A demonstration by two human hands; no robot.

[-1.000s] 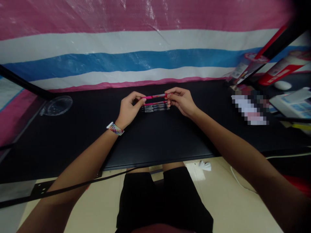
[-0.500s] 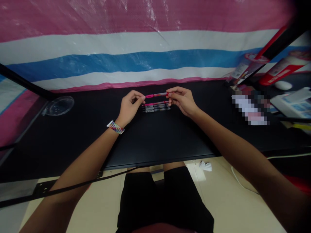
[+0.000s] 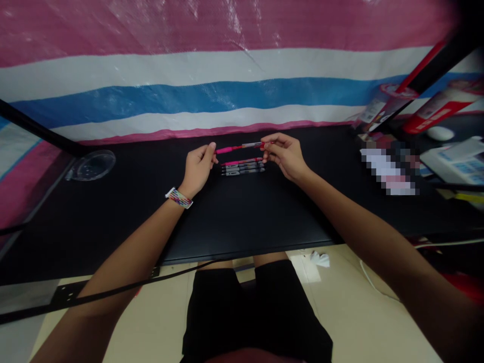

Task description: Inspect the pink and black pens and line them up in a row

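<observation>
A red and pink pen (image 3: 242, 146) is stretched between my two hands, just beyond a row of pens. My left hand (image 3: 198, 166) pinches its left end between thumb and fingers. At the other end, my right hand (image 3: 284, 155) grips the pen with its fingertips. Below it, a pink pen (image 3: 236, 162) and several dark, clear-barrelled pens (image 3: 244, 172) lie side by side on the black table (image 3: 242, 217), with their long sides close together.
A clear round lid (image 3: 94, 165) lies at the table's left. Toward the right are a clear cup (image 3: 381, 106), a red and white container (image 3: 440, 106), a white rounded object (image 3: 440, 133) and a white box (image 3: 457, 160). A dark cable crosses the front left.
My left hand has shifted slightly left, and more of the held pen's pink end shows. The pen's right end has risen a little with my right hand.
</observation>
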